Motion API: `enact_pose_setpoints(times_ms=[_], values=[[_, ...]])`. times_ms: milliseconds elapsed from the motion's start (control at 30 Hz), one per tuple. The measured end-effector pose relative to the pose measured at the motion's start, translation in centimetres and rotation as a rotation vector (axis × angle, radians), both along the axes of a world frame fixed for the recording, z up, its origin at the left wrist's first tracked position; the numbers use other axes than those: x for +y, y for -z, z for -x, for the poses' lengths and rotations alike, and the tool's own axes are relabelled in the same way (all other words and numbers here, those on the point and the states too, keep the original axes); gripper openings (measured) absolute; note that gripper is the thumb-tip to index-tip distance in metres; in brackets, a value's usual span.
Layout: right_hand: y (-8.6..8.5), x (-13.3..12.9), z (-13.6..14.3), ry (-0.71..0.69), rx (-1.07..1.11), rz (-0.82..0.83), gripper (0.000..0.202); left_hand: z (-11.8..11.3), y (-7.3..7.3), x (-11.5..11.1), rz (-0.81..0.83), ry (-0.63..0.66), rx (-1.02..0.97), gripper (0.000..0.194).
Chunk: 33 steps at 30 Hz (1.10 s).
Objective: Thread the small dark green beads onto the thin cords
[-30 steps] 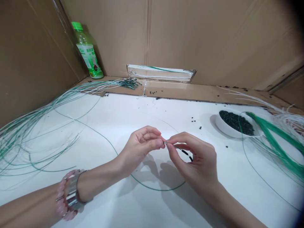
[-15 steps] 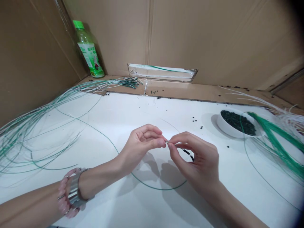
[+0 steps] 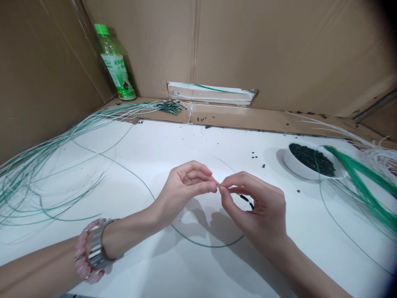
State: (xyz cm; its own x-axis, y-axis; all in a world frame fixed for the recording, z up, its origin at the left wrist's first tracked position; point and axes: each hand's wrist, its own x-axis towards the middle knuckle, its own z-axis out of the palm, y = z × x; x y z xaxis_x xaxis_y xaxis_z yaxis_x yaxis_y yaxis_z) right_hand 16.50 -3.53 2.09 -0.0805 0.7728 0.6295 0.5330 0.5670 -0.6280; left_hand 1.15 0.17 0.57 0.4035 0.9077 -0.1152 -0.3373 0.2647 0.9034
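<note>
Above the white table, my left hand (image 3: 190, 182) pinches the short end of a thin green cord (image 3: 201, 244) between thumb and forefinger. The fingertips of my right hand (image 3: 256, 198) are closed on the same strand, almost touching the left ones. Below both hands the cord hangs in a wide loop and runs off to the left. Short black tube beads (image 3: 244, 198) sit on a thin strand by my right palm, partly hidden by the fingers. A fine wire (image 3: 221, 160) sticks out behind the right fingers.
A white bowl (image 3: 290, 162) of dark beads stands at the right, beside a green cord bundle (image 3: 356, 182). Beaded cords (image 3: 124, 111) spread along the left. A green-capped bottle (image 3: 119, 78) leans in the corner of the cardboard wall (image 3: 248, 41). Loose beads (image 3: 254, 155) lie about.
The hands keep the same pinch on the cord with barely any movement. The whole view has shifted very slightly.
</note>
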Motion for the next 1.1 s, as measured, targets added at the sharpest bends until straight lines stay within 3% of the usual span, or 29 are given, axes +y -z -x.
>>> enact_pose_setpoints(times_ms=[233,500,733,933,1100], values=[[0.25,0.0,-0.08,-0.039,-0.005,-0.008,0.012,0.11,-0.21,-0.12,-0.075,-0.049,0.064,0.018],[0.57,-0.06,-0.35,-0.017,0.137,0.19,0.01,-0.03,-0.63,-0.86,-0.207,-0.135,0.139,0.01],[0.61,0.07,-0.17,-0.045,0.121,0.15,0.014,-0.12,-0.79,-0.65,-0.252,-0.147,0.211,0.002],[0.33,0.07,-0.24,-0.015,0.164,0.184,0.008,-0.03,-0.87,-0.43,-0.253,-0.102,0.255,0.008],[-0.03,0.19,-0.64,0.091,0.025,0.015,0.011,-0.07,-0.9,-0.39,-0.27,-0.121,0.264,0.006]])
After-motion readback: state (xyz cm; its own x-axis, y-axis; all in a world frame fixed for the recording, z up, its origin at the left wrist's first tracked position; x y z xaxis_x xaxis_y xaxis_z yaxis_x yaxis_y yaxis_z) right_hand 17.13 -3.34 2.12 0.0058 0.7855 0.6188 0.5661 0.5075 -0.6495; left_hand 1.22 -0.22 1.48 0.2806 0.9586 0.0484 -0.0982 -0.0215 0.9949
